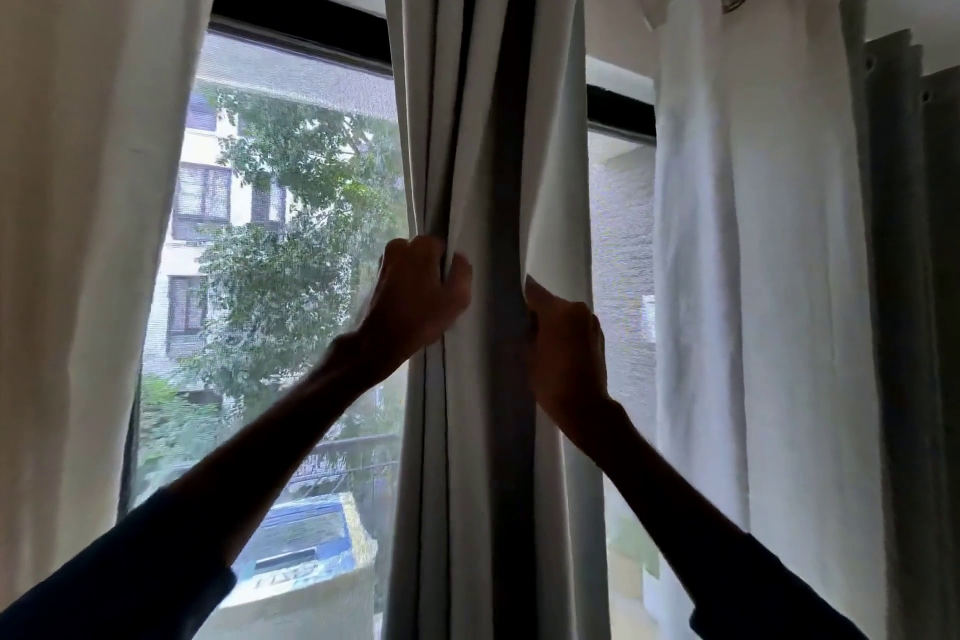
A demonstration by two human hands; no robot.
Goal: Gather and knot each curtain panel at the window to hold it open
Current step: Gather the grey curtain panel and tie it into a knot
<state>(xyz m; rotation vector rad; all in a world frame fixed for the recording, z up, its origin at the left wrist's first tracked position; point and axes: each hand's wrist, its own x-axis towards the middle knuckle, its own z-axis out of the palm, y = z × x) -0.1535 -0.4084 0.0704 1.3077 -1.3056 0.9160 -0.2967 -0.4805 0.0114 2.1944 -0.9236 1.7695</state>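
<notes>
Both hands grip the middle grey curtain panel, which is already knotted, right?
No knot yet: the head view shows the middle grey curtain panel hanging in straight folds, with left hand and right hand gripping it.

- The pale grey middle curtain is bunched into tall, tight folds.
- The cream left curtain is hung loose and straight.
- The white right curtain is hung loose.
</notes>
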